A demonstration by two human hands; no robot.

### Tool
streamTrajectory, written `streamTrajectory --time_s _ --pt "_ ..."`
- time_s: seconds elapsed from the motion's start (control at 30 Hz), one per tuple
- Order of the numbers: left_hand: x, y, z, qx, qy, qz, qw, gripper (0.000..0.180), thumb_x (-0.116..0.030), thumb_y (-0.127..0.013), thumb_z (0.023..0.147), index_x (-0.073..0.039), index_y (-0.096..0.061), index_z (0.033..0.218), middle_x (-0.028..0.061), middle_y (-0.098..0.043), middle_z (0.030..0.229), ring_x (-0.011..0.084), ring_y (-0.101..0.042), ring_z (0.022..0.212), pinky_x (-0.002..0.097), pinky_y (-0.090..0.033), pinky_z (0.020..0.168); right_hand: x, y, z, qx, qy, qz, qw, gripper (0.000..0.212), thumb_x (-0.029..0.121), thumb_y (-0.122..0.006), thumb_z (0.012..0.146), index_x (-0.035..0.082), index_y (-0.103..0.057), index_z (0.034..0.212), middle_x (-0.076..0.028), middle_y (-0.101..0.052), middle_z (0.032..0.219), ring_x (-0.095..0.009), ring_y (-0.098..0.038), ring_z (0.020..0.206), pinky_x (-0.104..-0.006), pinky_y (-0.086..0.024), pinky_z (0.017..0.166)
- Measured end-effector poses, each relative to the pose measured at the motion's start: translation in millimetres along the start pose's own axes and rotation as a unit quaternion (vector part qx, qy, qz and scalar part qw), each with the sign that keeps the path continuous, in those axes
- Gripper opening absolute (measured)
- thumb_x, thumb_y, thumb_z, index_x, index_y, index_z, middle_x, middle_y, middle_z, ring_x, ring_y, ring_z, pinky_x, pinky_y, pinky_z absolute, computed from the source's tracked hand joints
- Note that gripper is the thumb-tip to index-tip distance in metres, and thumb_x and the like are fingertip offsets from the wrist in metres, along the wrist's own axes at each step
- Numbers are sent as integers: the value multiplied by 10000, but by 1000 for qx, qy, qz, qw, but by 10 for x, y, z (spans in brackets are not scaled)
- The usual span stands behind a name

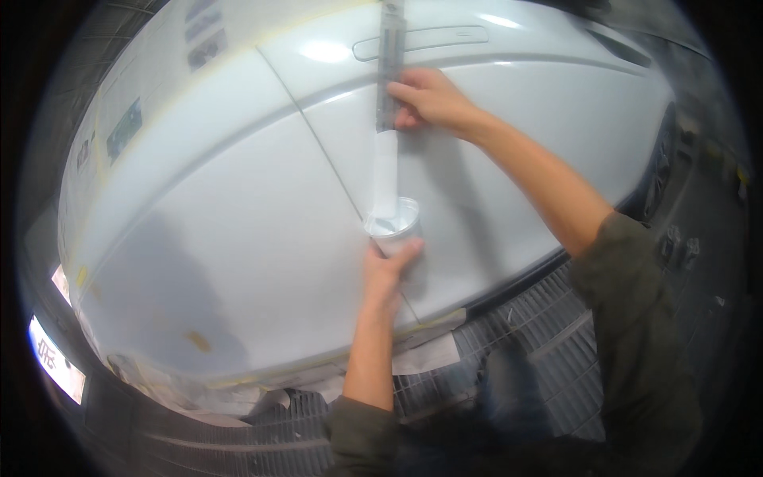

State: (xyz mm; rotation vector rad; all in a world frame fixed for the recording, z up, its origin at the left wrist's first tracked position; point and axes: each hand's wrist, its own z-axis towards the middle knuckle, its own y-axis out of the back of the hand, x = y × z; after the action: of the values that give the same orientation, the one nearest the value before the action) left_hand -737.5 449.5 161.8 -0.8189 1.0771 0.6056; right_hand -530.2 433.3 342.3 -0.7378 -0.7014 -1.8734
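Observation:
My left hand (388, 270) is wrapped round a small see-through plastic cup (409, 219) with whitish paint inside. Above it, my right hand (429, 97) pinches a long grey mixing stick (390, 48) with markings along it. The stick is upright, and its lower length is coated in white paint (385, 171). Its bottom end is in or just over the cup's mouth; whether it touches the paint is hard to tell. Both hands are in front of the side of a white car (509, 143).
Masking paper (171, 60) with yellowish tape covers the car's upper left. A dull grey patch (159, 294) marks the panel at left. Below runs a slatted metal floor grating (548, 326). A lit screen (57, 362) is at far left, and a wheel (661, 163) at right.

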Motion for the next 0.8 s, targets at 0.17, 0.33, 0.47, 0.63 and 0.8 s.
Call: streamTrajectory --time_s 0.17,0.33,0.47,0.63,0.8 --pt "-47 -29 -27 5 0 -9 1000 623 -81 -832 752 -6 -523 1288 99 -645 1143 196 -626 1036 345 -498 919 79 -9 -3 -11 15 -27 999 245 225 -579 997 43 -549 836 -110 -685 707 -101 -677 631 -205 -488 558" --pt "-5 -19 -17 3 -6 -18 1000 608 -70 -826 756 -3 -528 1283 98 -647 1146 197 -629 1034 338 -501 915 33 -56 -16 -24 10 -38 999 251 226 -578 997 41 -551 829 -106 -684 717 -102 -676 644 -209 -494 564" --pt "15 -29 8 10 -10 -21 1000 606 -68 -826 754 2 -532 1279 99 -650 1147 197 -633 1033 334 -502 914 42 -5 -28 -23 23 -55 998 252 223 -578 997 19 -577 848 -85 -668 735 -108 -672 648 -215 -511 592" --pt "-5 -42 -17 5 -9 -25 1000 633 -83 -843 739 5 -529 1282 108 -652 1150 201 -635 1036 335 -504 920 52 -20 -22 -12 18 -51 998 247 215 -562 1007 -10 -604 915 -67 -651 741 -110 -678 670 -219 -516 597" --pt "-41 0 -32 -8 12 -5 1000 691 -113 -865 723 10 -513 1305 123 -648 1178 221 -634 1058 351 -506 930 69 -33 -38 1 13 -39 999 248 207 -550 1015 -20 -605 930 -81 -663 786 -112 -681 662 -222 -522 591"
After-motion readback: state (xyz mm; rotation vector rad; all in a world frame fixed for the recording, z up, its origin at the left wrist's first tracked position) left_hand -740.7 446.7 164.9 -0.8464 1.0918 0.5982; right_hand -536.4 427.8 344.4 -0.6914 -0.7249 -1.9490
